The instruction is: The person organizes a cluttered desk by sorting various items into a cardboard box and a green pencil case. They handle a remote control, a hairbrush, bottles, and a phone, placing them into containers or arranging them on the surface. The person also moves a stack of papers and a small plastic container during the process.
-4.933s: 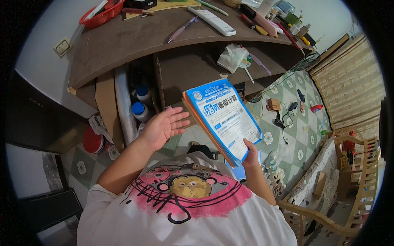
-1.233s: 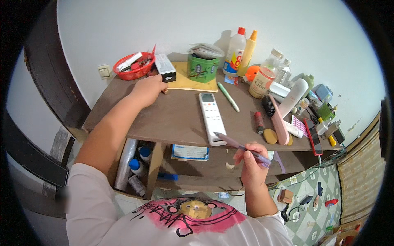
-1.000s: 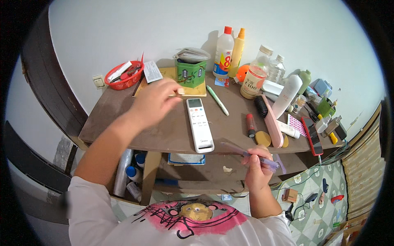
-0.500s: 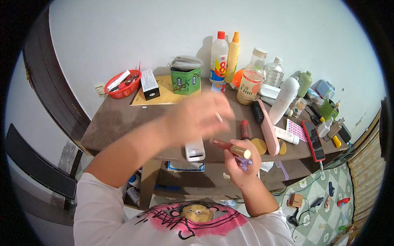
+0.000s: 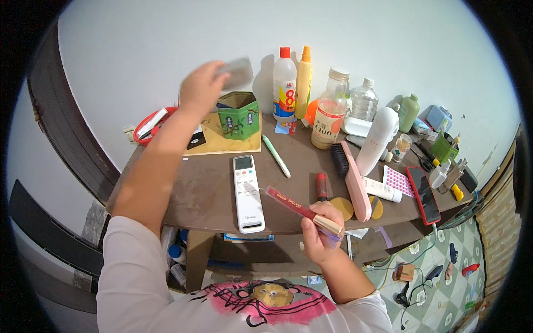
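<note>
1. By the right hand (image 5: 323,237), a red tube (image 5: 290,203) with a gold cap (image 5: 327,225) is held near the remote control (image 5: 249,202); its fingers are curled closely round it, and a purple thing (image 5: 332,238) beneath is mostly hidden.
2. By the left hand (image 5: 201,91), a grey packet (image 5: 240,73) is gripped above the green box (image 5: 239,123); its fingers are pinched on one end, although blurred.
3. The step in hand is judged to be the holding of this packet apart from the box; for the next move, a firm pinch and care beside the bottles (image 5: 284,83) would be called for.
4. On the tabletop (image 5: 191,194), a pale green pen (image 5: 276,156) and a pink hairbrush (image 5: 356,186) are also laid.
5. Behind, the green box is stood on a yellow sheet (image 5: 208,143).
6. At the right, a tiled floor (image 5: 444,299) and a curtain (image 5: 508,194) are seen.
</note>
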Motion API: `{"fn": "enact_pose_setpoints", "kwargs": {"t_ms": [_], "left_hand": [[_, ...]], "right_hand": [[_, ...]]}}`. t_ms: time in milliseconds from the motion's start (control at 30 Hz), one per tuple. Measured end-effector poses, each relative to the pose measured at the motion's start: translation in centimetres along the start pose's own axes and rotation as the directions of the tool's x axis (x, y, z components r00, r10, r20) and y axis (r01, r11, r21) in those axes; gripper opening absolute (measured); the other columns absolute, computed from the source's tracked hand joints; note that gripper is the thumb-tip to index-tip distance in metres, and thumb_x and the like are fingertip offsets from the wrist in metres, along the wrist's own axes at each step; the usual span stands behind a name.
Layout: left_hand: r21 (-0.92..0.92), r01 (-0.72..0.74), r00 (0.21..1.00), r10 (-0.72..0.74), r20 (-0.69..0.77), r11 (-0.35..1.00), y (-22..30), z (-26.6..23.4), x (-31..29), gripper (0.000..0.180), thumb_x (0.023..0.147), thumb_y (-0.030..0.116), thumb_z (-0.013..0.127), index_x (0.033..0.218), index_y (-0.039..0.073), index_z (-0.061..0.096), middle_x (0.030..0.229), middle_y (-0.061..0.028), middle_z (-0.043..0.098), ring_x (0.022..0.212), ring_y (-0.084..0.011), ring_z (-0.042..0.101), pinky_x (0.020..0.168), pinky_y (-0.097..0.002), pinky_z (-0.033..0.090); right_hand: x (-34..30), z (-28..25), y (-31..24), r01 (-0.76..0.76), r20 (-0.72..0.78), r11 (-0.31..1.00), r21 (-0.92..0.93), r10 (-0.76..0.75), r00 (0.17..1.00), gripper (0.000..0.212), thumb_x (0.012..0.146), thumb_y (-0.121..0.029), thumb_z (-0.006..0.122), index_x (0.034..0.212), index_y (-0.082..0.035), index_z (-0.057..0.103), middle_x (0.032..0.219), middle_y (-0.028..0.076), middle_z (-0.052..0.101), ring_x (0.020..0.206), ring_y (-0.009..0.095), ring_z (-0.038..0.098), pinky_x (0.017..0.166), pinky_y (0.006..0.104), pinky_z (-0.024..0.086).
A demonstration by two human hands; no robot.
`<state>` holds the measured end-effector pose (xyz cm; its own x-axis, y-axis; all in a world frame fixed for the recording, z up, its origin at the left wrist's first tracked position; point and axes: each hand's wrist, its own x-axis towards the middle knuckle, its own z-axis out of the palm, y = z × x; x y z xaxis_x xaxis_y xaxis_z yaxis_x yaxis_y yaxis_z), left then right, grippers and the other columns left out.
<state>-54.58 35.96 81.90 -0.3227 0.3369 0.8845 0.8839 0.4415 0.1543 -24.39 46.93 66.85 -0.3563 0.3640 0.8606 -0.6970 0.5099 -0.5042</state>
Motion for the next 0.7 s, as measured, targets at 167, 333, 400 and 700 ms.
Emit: {"fn": "enact_pose_setpoints", "kwargs": {"t_ms": [167, 333, 400, 700], "left_hand": [[-0.49, 0.443, 0.883, -0.271, 0.383, 0.751, 2.8, -6.2, -2.0, 0.027, 0.088, 0.012, 0.06, 0.111, -0.002, 0.058, 0.098, -0.0072, 0.064, 0.087, -0.0127, 0.06, 0.074, -0.0267, 0.049], [-0.25, 0.53, 0.651, -0.201, 0.732, 0.81, -0.8, -4.9, -6.2, 0.022, 0.087, 0.01, 0.058, 0.106, -0.002, 0.06, 0.097, -0.0065, 0.063, 0.086, -0.0119, 0.058, 0.077, -0.0266, 0.047], [-0.029, 0.317, 0.768, -0.239, 0.595, 0.948, -0.2, -3.6, -6.6, 0.024, 0.086, 0.012, 0.059, 0.106, -0.001, 0.06, 0.098, -0.008, 0.063, 0.085, -0.0145, 0.058, 0.077, -0.028, 0.047], [0.085, -0.067, 0.888, 0.021, 0.46, 0.994, 1.3, 2.5, -5.7, 0.031, 0.079, 0.02, 0.066, 0.104, 0.004, 0.059, 0.098, -0.0108, 0.059, 0.084, -0.0272, 0.058, 0.076, -0.0357, 0.047]], "right_hand": [[-1.5, -1.1, 1.0, -0.077, 0.002, 0.993, 0.091, 0.077, 0.997, 0.023, 0.084, -0.004, 0.061, 0.103, 0.002, 0.05, 0.086, 0.012, 0.058, 0.07, 0.017, 0.053, 0.062, 0.0274, 0.042], [-2.1, -0.9, 1.9, -0.017, -0.021, 0.997, 0.075, 0.018, 1.0, 0.021, 0.089, -0.011, 0.052, 0.104, 0.0, 0.044, 0.091, 0.014, 0.052, 0.072, 0.018, 0.052, 0.063, 0.0296, 0.044], [-1.9, -0.8, 1.5, -0.094, -0.077, 0.991, 0.099, 0.102, 0.992, 0.021, 0.092, -0.02, 0.048, 0.103, -0.002, 0.042, 0.082, 0.011, 0.049, 0.06, 0.016, 0.048, 0.051, 0.0276, 0.042], [0.5, -0.6, -0.4, -0.247, -0.034, 0.869, 0.429, 0.288, 0.957, 0.023, 0.095, -0.029, 0.043, 0.091, -0.006, 0.041, 0.069, 0.01, 0.047, 0.058, 0.015, 0.042, 0.051, 0.0266, 0.035]]}}
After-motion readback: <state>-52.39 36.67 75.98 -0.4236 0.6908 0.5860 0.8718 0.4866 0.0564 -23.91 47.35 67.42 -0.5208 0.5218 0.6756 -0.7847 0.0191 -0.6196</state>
